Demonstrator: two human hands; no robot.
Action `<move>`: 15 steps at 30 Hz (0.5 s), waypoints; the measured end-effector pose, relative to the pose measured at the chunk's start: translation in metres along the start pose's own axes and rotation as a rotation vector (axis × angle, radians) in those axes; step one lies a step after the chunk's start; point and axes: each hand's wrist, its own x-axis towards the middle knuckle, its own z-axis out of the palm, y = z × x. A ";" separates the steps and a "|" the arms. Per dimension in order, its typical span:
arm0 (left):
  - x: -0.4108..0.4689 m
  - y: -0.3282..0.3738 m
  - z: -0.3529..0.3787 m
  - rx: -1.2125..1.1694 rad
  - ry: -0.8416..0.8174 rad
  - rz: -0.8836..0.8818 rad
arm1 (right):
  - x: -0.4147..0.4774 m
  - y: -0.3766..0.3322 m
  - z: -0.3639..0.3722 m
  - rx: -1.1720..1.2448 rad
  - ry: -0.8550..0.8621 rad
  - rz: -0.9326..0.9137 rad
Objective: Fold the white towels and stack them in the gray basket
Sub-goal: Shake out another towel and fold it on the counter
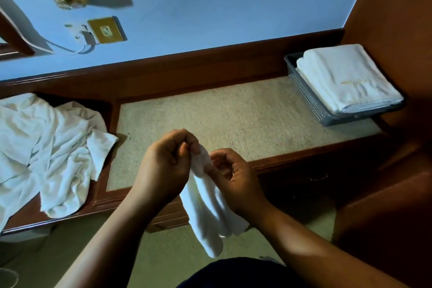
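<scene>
Left hand (163,166) and right hand (236,177) pinching white towel (205,213), beige desk top (222,112), blue wall (210,7)

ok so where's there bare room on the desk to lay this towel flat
The beige desktop is bare in the middle, between the crumpled towel pile at left and the gray basket at right, back to the wooden rail. Crowded: the left end under the pile, the basket's right corner.

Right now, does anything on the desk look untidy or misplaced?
Yes. The crumpled towels on the left lie in a heap, partly over the front edge of the desk. The folded towels in the gray basket look neat. Left hand and right hand grip another towel.
</scene>
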 end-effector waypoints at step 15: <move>-0.013 0.000 -0.012 -0.037 -0.077 0.160 | -0.003 -0.017 0.021 0.025 0.118 0.177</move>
